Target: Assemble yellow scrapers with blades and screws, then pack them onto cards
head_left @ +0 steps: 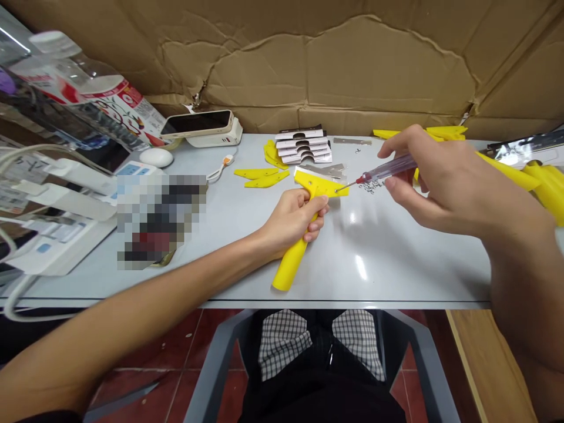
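My left hand (297, 220) is wrapped round the neck of a yellow scraper (288, 264), whose wide head points away from me and whose handle end rests over the table. In my right hand (434, 182) is a screwdriver (383, 169) with a clear handle and a red collar. Its tip touches the right part of the scraper head, at a small screw or hole. Small screws (370, 187) lie in a loose group just beyond the tip. Behind the head are metal blades (328, 171) and loose yellow plates (267, 178).
Black-and-white blade packs (304, 144) are stacked at the back, with more yellow parts (549, 188) at the right. Bottles (118, 106), a phone (198, 123), a white mouse (157, 157) and a power strip with cables (66, 247) occupy the left.
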